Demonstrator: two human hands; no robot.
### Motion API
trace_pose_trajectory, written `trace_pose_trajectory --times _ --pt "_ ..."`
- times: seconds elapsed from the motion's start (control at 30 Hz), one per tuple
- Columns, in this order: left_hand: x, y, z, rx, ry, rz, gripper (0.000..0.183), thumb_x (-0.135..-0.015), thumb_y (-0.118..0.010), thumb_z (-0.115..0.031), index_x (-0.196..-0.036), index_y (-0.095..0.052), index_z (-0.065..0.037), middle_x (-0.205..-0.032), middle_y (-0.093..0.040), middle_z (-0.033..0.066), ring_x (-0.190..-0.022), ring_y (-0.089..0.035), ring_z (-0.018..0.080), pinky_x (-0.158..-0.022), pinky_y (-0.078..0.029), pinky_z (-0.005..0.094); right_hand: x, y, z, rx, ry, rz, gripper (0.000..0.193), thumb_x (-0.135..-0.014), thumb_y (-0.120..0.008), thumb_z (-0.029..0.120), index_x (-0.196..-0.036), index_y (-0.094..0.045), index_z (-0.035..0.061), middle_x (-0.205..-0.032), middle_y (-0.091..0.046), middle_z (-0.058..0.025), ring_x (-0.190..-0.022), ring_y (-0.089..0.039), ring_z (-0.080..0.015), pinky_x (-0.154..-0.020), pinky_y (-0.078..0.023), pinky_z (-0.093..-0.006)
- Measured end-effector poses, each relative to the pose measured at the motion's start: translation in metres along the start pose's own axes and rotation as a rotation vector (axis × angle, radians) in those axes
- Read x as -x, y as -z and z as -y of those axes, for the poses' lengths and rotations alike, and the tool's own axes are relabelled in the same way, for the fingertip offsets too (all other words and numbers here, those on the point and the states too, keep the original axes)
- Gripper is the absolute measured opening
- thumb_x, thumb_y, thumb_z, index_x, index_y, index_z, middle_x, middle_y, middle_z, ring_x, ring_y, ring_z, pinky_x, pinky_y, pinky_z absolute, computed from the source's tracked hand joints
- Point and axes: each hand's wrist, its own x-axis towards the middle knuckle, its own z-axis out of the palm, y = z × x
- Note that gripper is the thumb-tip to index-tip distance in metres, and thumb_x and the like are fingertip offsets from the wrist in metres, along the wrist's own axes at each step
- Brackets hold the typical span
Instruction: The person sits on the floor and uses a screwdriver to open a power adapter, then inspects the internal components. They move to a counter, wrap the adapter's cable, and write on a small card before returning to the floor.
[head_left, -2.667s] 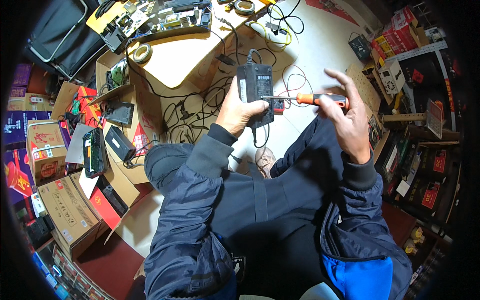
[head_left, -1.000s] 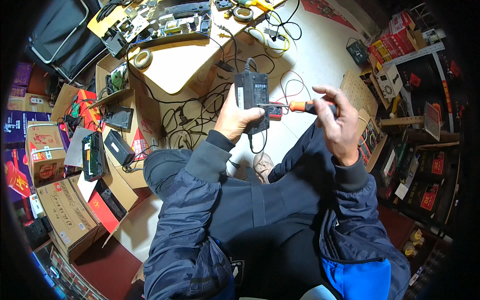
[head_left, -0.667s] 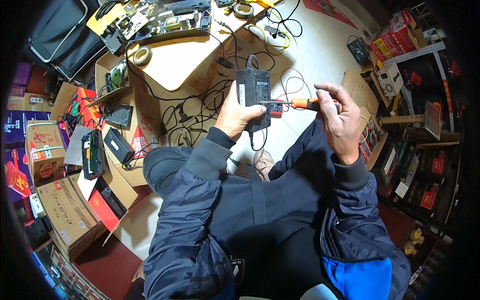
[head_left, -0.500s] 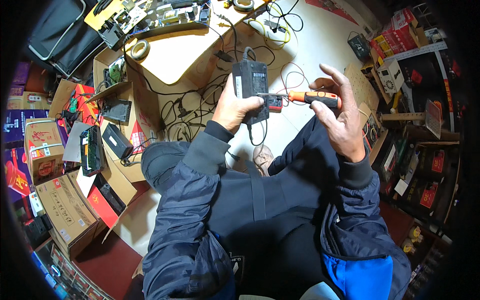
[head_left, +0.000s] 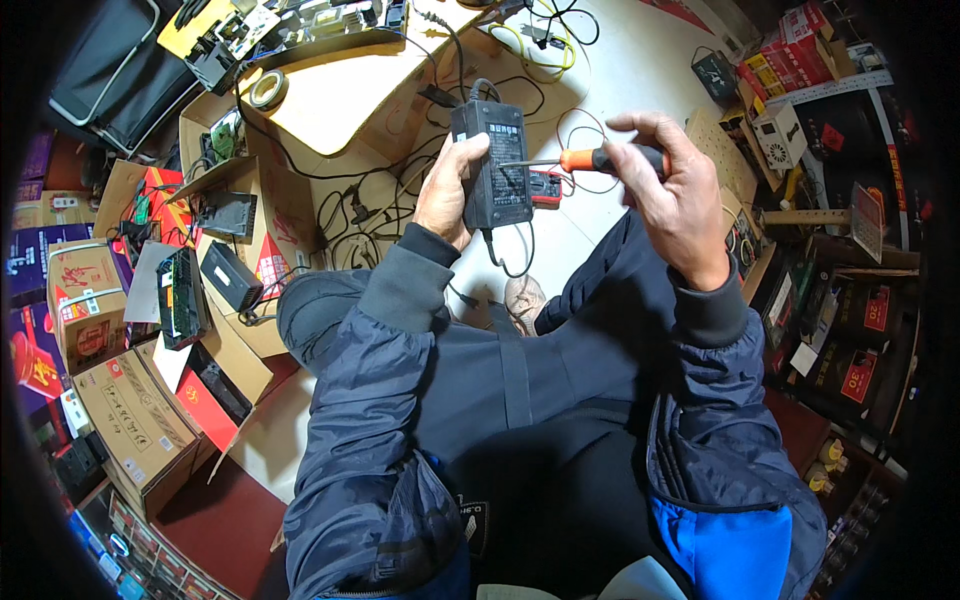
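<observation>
My left hand [head_left: 449,190] grips a black power adapter [head_left: 505,190] by its left side, thumb laid on the labelled face. Cords leave the adapter at its top and bottom ends. In my right hand [head_left: 672,200] is a screwdriver [head_left: 580,160] with an orange and black handle, fingers closed round the grip. Its shaft points left across the label, and the tip appears to meet the adapter's face near its middle. Behind the adapter, a red and black meter-like device [head_left: 545,187] partly shows, with thin red and black leads by it.
A wooden table [head_left: 340,100] bears opened electronics [head_left: 330,25] and a roll of tape [head_left: 268,90]. Tangled black cables [head_left: 370,210] cover the floor beneath. Cardboard boxes [head_left: 130,430] with adapters and boards stand at left; loaded shelves [head_left: 850,330] line the right.
The adapter has shifted slightly left and turned its labelled face more toward view. My left thumb has moved up on it. The screwdriver's tip has moved up and left with my right hand.
</observation>
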Motion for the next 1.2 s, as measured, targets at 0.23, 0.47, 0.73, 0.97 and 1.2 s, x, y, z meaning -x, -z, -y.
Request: trace_pose_trajectory --times 0.23,0.47,0.73,0.97,1.2 --pt "-0.001 0.000 0.002 -0.047 -0.002 -0.041 0.045 -0.105 -0.058 -0.039 -0.132 -0.057 -0.003 -0.116 -0.070 0.0102 -0.099 -0.072 0.0179 -0.085 -0.064 0.0363 -0.004 -0.022 0.006 -0.041 0.275 -0.203 0.027 -0.100 -0.067 0.012 -0.124 -0.065 -0.0009 -0.087 -0.068 -0.0039 -0.067 -0.058 -0.0058 -0.060 -0.047 -0.0226" --pt "0.000 -0.001 0.002 -0.041 -0.018 -0.027 0.042 -0.106 -0.057 -0.038 -0.132 -0.057 -0.005 -0.115 -0.069 0.0082 -0.098 -0.071 0.0158 -0.084 -0.064 0.0344 -0.002 -0.007 0.004 0.081 0.173 -0.090 0.036 -0.098 -0.067 0.011 -0.132 -0.060 -0.0007 -0.094 -0.071 -0.0065 -0.078 -0.063 -0.0093 -0.071 -0.051 -0.0245" --pt "0.001 0.003 0.001 -0.061 -0.053 -0.020 0.041 -0.106 -0.057 -0.037 -0.132 -0.057 -0.005 -0.114 -0.069 0.0078 -0.098 -0.071 0.0163 -0.084 -0.064 0.0357 0.004 -0.012 0.007 -0.040 0.065 -0.119 0.023 -0.099 -0.067 0.010 -0.120 -0.065 0.0002 -0.092 -0.073 -0.0066 -0.082 -0.070 -0.0131 -0.074 -0.057 -0.0267" --pt "0.003 0.002 0.000 -0.074 -0.020 -0.028 0.039 -0.106 -0.057 -0.036 -0.131 -0.058 -0.006 -0.112 -0.069 0.0063 -0.095 -0.070 0.0145 -0.083 -0.062 0.0332 0.001 -0.017 0.007 0.052 0.191 -0.106 0.019 -0.097 -0.070 0.010 -0.114 -0.065 0.0022 -0.088 -0.071 -0.0065 -0.083 -0.069 -0.0141 -0.076 -0.056 -0.0299" --pt "0.003 0.004 0.004 -0.115 -0.037 -0.020 0.037 -0.106 -0.056 -0.034 -0.131 -0.058 -0.006 -0.111 -0.068 0.0047 -0.095 -0.068 0.0137 -0.083 -0.059 0.0313 0.008 -0.008 0.003 0.021 0.197 -0.030 0.038 -0.097 -0.070 0.011 -0.130 -0.056 -0.0006 -0.108 -0.067 -0.0089 -0.098 -0.063 -0.0105 -0.086 -0.050 -0.0265"
